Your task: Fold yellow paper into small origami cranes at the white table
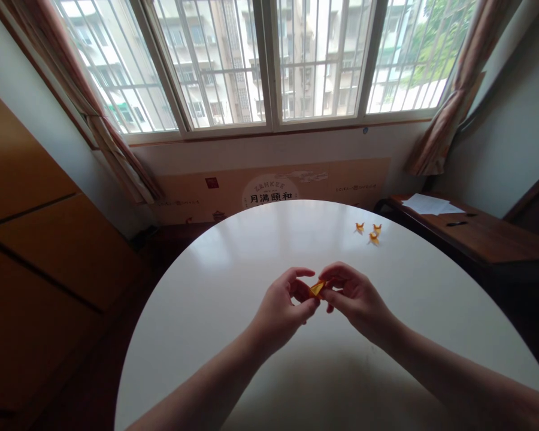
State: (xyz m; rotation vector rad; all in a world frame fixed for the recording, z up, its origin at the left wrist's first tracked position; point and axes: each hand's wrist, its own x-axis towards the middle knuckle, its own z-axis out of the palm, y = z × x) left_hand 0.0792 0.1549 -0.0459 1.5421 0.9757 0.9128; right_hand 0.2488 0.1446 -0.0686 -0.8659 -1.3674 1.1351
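Over the middle of a round white table (233, 251), my left hand (284, 308) and my right hand (354, 296) meet with fingers pinched together. Between the fingertips of both is a small folded piece of orange paper (317, 289), held from each side. Farther back on the right of the table lie three small folded orange paper figures (369, 231), apart from both hands.
A dark wooden side table (489, 233) with white sheets of paper (429, 204) and a black pen (456, 224) stands to the right. A barred window (269, 60) with curtains (453, 96) fills the back wall. A wooden cabinet (36, 251) runs along the left.
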